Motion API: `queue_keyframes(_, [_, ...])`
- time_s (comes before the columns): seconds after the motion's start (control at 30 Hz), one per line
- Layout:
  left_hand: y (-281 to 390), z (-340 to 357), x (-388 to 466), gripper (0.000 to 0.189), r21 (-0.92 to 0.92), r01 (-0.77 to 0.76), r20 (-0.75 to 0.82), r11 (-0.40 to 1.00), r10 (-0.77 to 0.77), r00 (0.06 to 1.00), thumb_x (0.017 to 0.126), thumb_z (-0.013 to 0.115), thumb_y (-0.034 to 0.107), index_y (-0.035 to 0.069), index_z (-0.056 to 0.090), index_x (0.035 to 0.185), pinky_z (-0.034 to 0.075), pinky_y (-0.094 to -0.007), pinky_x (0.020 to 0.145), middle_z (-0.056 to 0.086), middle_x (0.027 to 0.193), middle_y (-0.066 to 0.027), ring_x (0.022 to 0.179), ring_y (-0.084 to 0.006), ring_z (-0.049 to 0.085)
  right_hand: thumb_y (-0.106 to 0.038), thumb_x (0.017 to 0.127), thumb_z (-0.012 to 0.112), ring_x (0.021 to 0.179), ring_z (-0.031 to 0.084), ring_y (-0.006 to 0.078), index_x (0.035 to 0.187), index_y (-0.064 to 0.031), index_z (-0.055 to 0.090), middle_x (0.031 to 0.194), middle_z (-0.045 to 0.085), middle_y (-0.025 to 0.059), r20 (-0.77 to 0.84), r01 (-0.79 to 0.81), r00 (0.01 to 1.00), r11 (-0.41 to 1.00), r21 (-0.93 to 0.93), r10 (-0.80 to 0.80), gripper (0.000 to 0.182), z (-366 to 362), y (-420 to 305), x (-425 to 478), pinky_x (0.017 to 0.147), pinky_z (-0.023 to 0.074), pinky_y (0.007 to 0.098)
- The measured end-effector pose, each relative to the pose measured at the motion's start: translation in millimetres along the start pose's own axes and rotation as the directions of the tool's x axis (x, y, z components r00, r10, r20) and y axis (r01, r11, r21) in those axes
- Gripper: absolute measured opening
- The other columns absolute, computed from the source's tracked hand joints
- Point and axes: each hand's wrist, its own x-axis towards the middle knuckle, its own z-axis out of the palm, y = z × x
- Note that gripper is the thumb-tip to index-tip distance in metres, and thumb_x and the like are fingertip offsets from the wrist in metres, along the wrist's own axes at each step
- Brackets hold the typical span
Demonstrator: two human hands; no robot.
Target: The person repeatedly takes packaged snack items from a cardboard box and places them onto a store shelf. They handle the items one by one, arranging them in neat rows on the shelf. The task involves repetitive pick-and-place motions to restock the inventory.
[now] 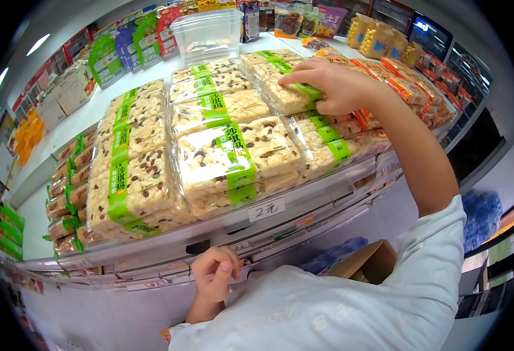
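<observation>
My right hand point(327, 83) reaches over a shelf-top display and touches a wrapped sachima block point(279, 94) in the right-hand row of light puffed blocks. Its index finger lies across the top and its thumb is by the near edge; whether it grips the pack cannot be told. Low in front of my shirt, my left hand point(216, 272) is curled with nothing visible in it. Stacked sachima packs with green bands fill a middle row point(239, 153) and a left row point(129, 184), dotted with raisins and seeds.
A clear plastic bin point(206, 37) stands behind the rows. Orange-wrapped snack packs point(408, 90) lie right, small green-ended packs point(66, 197) left. A handwritten price card point(266, 210) is on the front edge. Below, an open cardboard box point(373, 263) sits near my body.
</observation>
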Motion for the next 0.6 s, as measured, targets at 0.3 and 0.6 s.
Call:
queue_keyframes(0.3, [-11,25,13,0.024,-0.062,0.12,0.181,0.991,-0.107,0.978,0.103,0.059,0.015,0.002,0.056,0.083,0.041,-0.0255,0.055,0.059,0.07,-0.0074,0.059,-0.0118,0.051,0.008,0.084,0.054,0.128,0.054,0.0369,0.132,-0.0065,0.062,0.132,0.062,0.0184,-0.399,-0.002,0.916,0.995,-0.098,-0.037,0.05,15,-33,-51,0.111,0.041,0.0477])
queue_keyframes(0.6, [-108,93,8,0.016,0.205,0.459,0.49,0.865,-0.496,0.717,0.102,0.058,0.009,0.002,0.058,0.088,0.043,-0.0275,0.057,0.06,0.08,-0.0055,0.062,-0.013,0.055,-0.004,0.085,0.061,0.098,0.065,0.0398,0.104,0.0004,0.069,0.105,0.069,0.018,-0.075,-0.311,0.928,0.869,0.384,0.366,0.021,38,-116,-248,0.087,0.053,0.0445])
